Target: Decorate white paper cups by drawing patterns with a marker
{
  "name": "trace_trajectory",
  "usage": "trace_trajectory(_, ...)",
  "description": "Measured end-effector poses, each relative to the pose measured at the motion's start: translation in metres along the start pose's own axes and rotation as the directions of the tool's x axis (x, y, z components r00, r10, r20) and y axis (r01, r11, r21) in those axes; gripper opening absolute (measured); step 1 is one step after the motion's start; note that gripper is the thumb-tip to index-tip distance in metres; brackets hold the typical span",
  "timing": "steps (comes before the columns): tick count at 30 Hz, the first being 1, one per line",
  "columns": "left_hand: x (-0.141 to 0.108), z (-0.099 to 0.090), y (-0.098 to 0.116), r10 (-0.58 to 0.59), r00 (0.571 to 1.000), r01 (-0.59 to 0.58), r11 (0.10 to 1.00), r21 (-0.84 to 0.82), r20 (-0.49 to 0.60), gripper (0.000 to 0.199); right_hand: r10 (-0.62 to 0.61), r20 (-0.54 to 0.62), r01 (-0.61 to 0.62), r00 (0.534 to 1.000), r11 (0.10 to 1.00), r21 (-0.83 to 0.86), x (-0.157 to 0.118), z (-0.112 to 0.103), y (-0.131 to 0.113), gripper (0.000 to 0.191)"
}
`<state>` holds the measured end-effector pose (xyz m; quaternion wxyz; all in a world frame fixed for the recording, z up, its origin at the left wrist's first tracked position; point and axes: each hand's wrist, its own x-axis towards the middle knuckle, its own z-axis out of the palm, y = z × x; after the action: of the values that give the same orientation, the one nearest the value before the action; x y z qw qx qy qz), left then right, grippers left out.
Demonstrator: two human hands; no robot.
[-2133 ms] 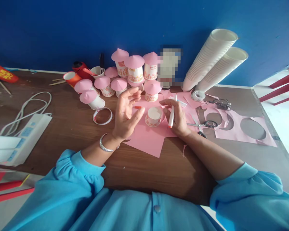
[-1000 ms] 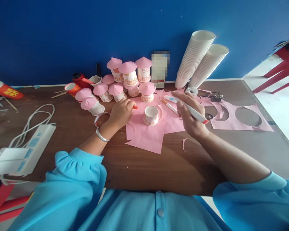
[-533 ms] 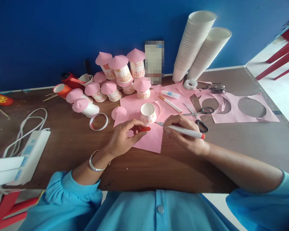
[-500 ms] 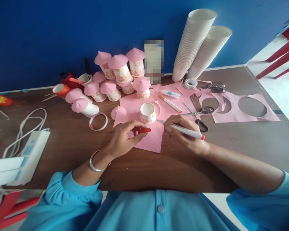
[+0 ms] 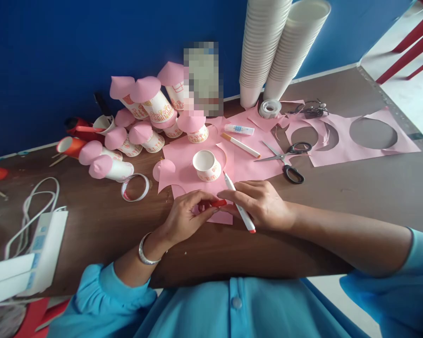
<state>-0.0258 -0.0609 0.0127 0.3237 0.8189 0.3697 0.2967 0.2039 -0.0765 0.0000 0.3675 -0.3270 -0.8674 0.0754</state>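
Observation:
Pinched in my left hand [image 5: 187, 215] is a red marker cap [image 5: 218, 203]. My right hand [image 5: 262, 204] grips a white marker [image 5: 245, 211] with a bare red tip pointing away from me and its red end toward me. The fingers of both hands are close together near the cap; whether they touch is hard to tell. Just beyond my hands a short white paper cup piece [image 5: 208, 170] with a reddish drawn pattern stands on pink paper [image 5: 183, 146]. Pink paper also lies partly under my left hand.
Scissors [image 5: 284, 157], an orange-and-white marker [image 5: 241, 145], a glue stick [image 5: 238, 129] and a tape roll [image 5: 270, 109] lie beyond my right hand. Pink-roofed cups [image 5: 155, 105] stand at back left, tall cup stacks [image 5: 264, 51] at back right. A power strip [image 5: 47, 249] lies left.
My right hand has moved left and nearer me, close to the cap in my left hand. The marker has turned steeper, its tip farther away. The whole view has shifted and tilted slightly.

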Motion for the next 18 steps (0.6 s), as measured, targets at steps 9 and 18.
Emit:
trace_trajectory(9, 0.001, -0.010, -0.018, -0.119, 0.964, 0.129, 0.991, 0.026, -0.238, 0.041, 0.084, 0.003, -0.082, 0.996, 0.974, -0.212, 0.001, -0.002, 0.023, 0.019)
trace_trajectory(18, 0.047, -0.013, -0.038, -0.163, 0.969, 0.159, 0.987, -0.038, -0.184, 0.076, 0.320, 0.062, -0.266, 0.945, 0.868, -0.419, 0.003, -0.001, 0.050, 0.023)
